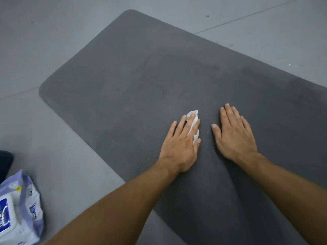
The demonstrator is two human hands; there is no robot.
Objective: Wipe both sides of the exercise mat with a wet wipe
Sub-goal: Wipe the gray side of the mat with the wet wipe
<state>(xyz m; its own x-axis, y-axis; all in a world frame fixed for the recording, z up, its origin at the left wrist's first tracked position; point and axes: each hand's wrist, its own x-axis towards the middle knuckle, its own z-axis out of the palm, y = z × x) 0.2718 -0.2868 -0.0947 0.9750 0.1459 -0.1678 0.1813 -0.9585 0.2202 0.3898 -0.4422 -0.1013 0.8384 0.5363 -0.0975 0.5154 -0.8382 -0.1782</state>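
A dark grey exercise mat (141, 71) lies flat on the floor, running from the upper left to the lower right. My left hand (180, 145) presses a crumpled white wet wipe (194, 126) onto the mat near its middle; the wipe shows between and beyond my fingers. My right hand (235, 133) rests flat on the mat just to the right, fingers spread, holding nothing. Darker damp patches show on the mat beyond my hands.
A purple and white pack of wet wipes (19, 211) lies on the grey floor (53, 41) at the lower left. A dark object (5, 163) sits at the left edge above the pack.
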